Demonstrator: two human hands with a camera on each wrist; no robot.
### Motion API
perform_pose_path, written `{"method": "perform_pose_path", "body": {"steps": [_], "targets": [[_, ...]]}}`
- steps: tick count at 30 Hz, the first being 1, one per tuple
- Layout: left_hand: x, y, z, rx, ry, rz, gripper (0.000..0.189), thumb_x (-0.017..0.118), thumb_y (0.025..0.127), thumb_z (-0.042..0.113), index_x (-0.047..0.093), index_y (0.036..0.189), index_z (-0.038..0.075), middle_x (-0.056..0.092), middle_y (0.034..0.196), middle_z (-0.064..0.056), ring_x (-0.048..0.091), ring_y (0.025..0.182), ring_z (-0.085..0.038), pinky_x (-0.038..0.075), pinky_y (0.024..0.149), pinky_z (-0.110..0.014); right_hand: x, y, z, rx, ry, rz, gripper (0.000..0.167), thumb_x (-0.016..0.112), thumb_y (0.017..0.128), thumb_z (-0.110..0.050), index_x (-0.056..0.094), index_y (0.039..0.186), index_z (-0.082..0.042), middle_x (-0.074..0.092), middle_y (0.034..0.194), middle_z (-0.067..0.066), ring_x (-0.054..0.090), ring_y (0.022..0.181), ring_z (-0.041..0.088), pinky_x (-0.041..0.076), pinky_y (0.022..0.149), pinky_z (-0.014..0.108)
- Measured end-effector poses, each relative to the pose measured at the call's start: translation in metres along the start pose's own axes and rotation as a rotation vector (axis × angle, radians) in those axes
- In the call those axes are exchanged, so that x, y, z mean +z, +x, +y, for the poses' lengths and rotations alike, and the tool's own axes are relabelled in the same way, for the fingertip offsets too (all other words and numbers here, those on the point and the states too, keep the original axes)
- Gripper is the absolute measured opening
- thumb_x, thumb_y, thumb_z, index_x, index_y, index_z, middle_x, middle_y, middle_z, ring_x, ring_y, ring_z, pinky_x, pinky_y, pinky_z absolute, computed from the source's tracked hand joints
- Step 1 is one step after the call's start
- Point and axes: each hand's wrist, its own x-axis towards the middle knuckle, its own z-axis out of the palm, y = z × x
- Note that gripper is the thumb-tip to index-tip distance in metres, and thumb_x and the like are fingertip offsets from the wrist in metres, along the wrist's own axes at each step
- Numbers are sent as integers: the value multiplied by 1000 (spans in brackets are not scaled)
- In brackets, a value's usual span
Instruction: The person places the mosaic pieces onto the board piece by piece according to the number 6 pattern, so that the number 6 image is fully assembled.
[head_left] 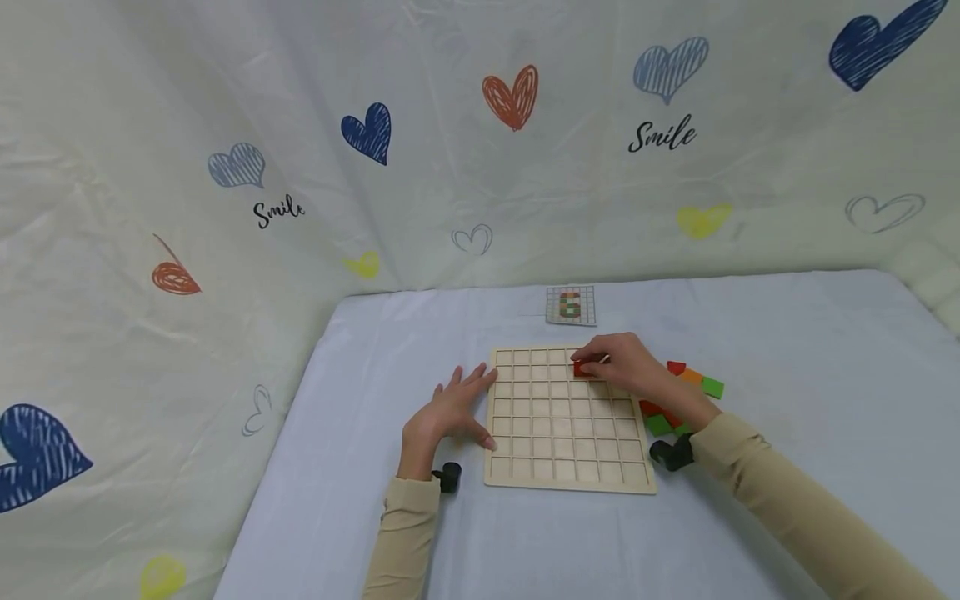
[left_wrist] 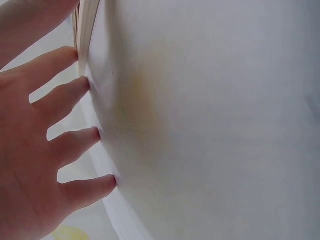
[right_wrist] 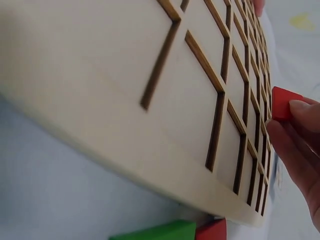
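Note:
A pale wooden board (head_left: 551, 427) with a grid of grooves lies on the white cloth. Between thumb and fingers my right hand (head_left: 626, 364) pinches a red block (right_wrist: 281, 102) at the board's far edge, right of its middle. Whether the block touches the board I cannot tell. My left hand (head_left: 450, 408) has its fingers spread at the board's left edge, thumb and forefinger touching the rim. In the left wrist view, the fingertips of this hand (left_wrist: 35, 130) rest by the board's side and on the cloth.
Right of the board, partly behind my right arm, lie several loose blocks: red, an orange block (head_left: 691, 377) and a green block (head_left: 712, 387) among them. A small card (head_left: 571, 306) with a coloured grid pattern lies beyond the board. Behind the table hangs a heart-printed curtain (head_left: 435, 192).

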Motion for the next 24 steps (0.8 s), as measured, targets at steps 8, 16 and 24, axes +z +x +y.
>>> {"method": "perform_pose_path", "body": {"steps": [8,16,24], "targets": [[-1,-1,-3,-4,6,-1,117,98,67,23,32,163,19,17,173,-5,1,160,-38,7,125,-67,8,9,-4,39,-9,-36,16,72,91,1,77,107,2,77,101,13,70,88,24,61,81,42],[-1,0,-3,-10,18,1,117,98,68,24,31,164,20,16,173,-4,1,160,-39,7,125,-67,12,14,-6,20,-45,-28,10,73,91,1,77,100,2,74,93,11,69,84,24,61,80,43],[0,1,-1,-13,13,-1,117,98,68,24,31,164,19,16,173,-5,1,160,-40,7,125,-68,17,14,-5,29,-104,-11,11,75,91,-3,80,99,3,72,87,8,65,80,21,58,75,39]]}}
